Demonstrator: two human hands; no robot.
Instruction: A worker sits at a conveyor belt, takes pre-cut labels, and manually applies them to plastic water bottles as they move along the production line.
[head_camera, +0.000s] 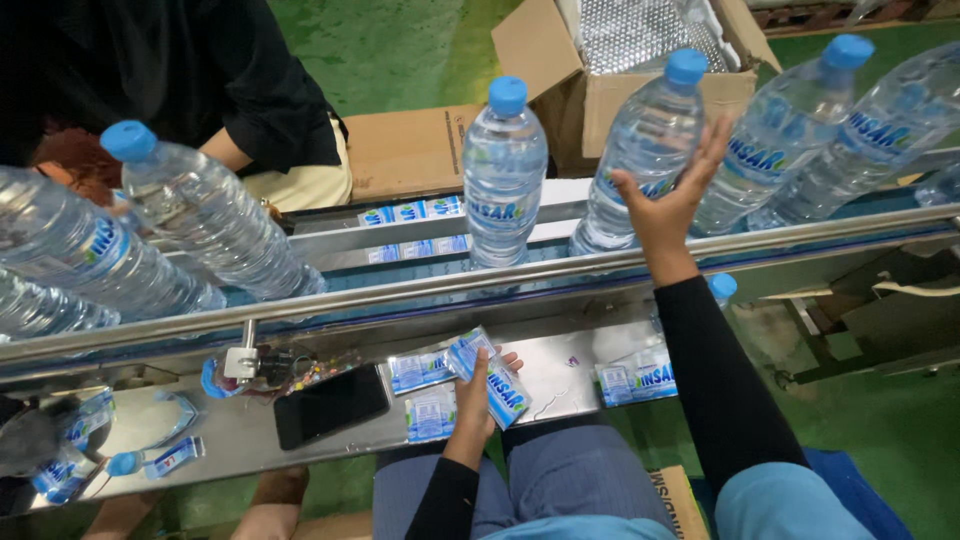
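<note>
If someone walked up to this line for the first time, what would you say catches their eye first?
Most striking is the row of clear water bottles with blue caps on the conveyor, one upright bottle at centre. The right hand is against a bottle further right. On the steel shelf below, the left hand holds a stack of blue-and-white labels, with a black phone beside it.

— What sort of place is this?
— A bottling plant, at the packing line. Clear water bottles (505, 170) with blue caps stand in a row on a steel conveyor (420, 285).
— Anything else?
— Loose label sleeves (430, 385) lie on a metal shelf (560, 385), open cardboard boxes (600, 90) sit behind, and the floor (400, 50) is painted green.
</note>
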